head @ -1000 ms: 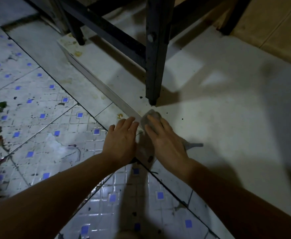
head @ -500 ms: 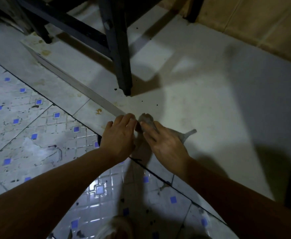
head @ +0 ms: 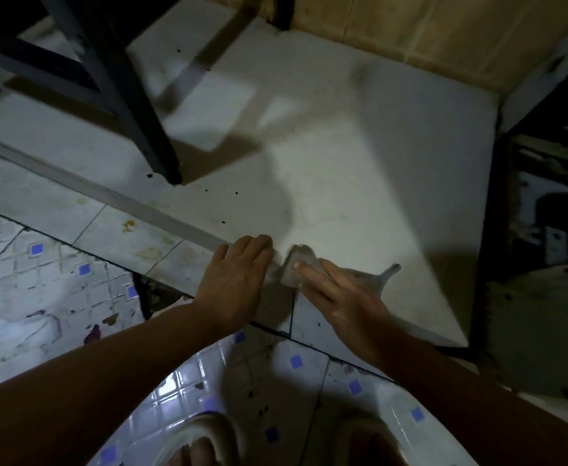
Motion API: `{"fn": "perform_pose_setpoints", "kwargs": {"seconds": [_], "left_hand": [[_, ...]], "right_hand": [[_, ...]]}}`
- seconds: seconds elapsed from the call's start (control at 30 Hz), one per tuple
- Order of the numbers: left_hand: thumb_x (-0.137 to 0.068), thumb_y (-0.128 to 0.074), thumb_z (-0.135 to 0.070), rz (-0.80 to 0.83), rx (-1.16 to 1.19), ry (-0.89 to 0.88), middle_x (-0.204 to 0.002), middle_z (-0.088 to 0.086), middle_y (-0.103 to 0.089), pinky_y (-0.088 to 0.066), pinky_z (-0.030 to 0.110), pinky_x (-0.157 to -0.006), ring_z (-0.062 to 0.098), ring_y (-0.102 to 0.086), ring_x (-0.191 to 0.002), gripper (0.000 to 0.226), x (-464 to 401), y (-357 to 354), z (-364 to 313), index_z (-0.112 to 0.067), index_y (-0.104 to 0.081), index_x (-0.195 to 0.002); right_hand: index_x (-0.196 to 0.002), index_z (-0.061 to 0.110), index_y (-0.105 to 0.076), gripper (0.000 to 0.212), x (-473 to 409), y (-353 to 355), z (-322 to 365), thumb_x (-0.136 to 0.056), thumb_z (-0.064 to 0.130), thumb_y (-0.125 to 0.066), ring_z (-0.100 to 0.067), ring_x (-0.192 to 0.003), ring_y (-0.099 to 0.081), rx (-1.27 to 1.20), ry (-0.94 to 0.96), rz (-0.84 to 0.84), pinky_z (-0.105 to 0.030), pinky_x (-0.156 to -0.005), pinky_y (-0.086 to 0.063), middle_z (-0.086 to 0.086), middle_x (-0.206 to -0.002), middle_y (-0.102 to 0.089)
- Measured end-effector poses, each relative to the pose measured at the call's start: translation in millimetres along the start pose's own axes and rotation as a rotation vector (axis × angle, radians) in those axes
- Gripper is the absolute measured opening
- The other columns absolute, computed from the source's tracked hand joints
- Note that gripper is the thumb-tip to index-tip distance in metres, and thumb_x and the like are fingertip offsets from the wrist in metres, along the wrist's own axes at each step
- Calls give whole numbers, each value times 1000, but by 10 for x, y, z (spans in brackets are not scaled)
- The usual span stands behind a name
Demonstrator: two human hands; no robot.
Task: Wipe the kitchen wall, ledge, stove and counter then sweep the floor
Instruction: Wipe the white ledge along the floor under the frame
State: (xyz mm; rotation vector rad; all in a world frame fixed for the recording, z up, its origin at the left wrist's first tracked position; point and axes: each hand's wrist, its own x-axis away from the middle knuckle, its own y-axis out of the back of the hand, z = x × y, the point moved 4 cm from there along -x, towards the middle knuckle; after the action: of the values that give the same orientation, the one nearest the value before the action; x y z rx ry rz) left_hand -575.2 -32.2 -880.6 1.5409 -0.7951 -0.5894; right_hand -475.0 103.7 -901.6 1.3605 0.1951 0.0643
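Raised ledge: pale, smooth, matt slab with dark specks, edged by a dull grey metal-looking strip. Floor: glossy embossed white tiles with small blue insets, stained and chipped in places; the stand leg is black, matt, apparently painted metal. Rag: limp grey cloth, soft and crumpled; the wall behind looks like matt tan tile with pale joints.

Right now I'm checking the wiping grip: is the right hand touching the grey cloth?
Touching. The head view shows the right hand with its fingers pressed flat on the grey cloth.
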Motion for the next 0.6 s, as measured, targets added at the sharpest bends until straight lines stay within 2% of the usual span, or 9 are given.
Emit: {"fn": "perform_pose_setpoints", "kwargs": {"seconds": [0.07,0.1,0.23,0.37,0.53,0.6], "left_hand": [[-45,-85,-8,1,15,-40,-123,14,-59,-50,45,-83,31,-60,-106,71,-35,-18,-130,-6,-62,-112],[-46,-84,-7,-1,20,-63,-124,14,-59,-50,45,-84,32,-60,-108,69,-49,-29,-192,-7,-62,-112],[-44,-86,-6,-49,26,-125,-118,16,-64,-53,46,-79,34,-64,-102,65,-105,-17,-386,-5,-66,-106],[-40,-84,1,-73,44,-191,-117,18,-63,-52,48,-80,37,-64,-101,70,-192,-46,-542,-2,-65,-108],[-38,-83,0,-83,39,-263,-119,16,-63,-52,46,-81,35,-64,-102,73,-288,-124,-710,-5,-66,-109],[-33,-84,-5,-74,30,-287,-117,15,-64,-53,45,-80,34,-65,-100,76,-301,-151,-778,-5,-67,-107]], "right_hand": [[-134,16,-51,43,161,-14,-120,-103,20,-22,-26,-126,-51,-1,-78,-20,-44,-94,-50,-6,-139,-51],[-134,16,-51,42,259,-7,-161,-104,20,-22,-26,-127,-50,5,-76,-17,-44,-95,-50,-6,-140,-50],[-120,10,-63,47,613,176,-253,-93,4,-25,-33,-120,-55,110,-42,-40,-41,-91,-51,-11,-136,-53],[-116,10,-65,47,905,276,-365,-85,7,-30,-36,-119,-54,96,-133,-42,-43,-81,-57,-10,-135,-54],[-120,13,-65,49,1164,291,-472,-82,7,-34,-31,-127,-46,125,-183,0,-44,-93,-50,-7,-139,-50],[-123,12,-62,46,1258,310,-493,-82,6,-42,-31,-128,-45,121,-201,3,-44,-94,-49,-8,-142,-47]]}}
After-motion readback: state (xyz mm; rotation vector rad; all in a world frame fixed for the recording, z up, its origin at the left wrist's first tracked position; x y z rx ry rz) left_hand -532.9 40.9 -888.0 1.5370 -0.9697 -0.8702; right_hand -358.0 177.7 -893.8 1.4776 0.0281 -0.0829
